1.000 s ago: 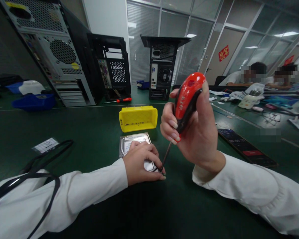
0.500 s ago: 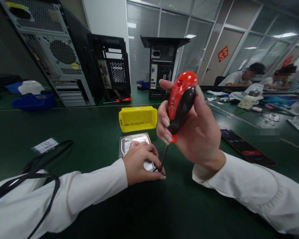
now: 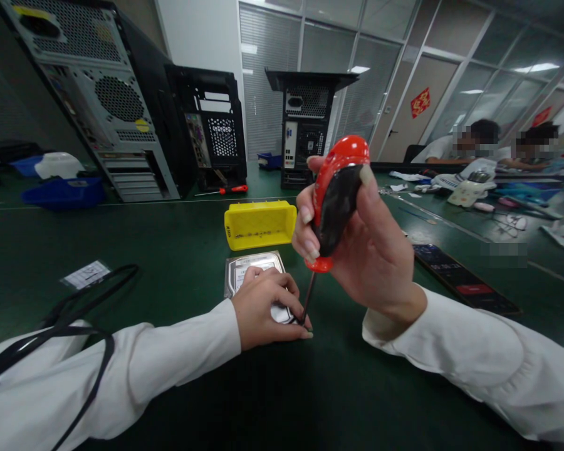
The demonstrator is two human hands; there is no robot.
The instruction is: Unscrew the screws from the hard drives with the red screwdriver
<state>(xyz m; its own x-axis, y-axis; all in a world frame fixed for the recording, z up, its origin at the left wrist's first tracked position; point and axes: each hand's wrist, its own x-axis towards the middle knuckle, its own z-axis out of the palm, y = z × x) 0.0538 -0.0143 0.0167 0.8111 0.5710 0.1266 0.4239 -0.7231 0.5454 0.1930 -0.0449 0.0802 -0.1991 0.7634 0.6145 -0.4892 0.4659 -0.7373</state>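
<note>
Here, the right grip (image 3: 369,260) clasps a screwdriver (image 3: 341,203), the left grip (image 3: 266,308) a hard drive (image 3: 239,270).

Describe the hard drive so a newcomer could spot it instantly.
On the green table, find the yellow bin. Just on its near side lies the hard drive, partly covered by the left grip. Unlike the open, bright bin beyond, it is a flat, silvery slab with a white label.
</note>
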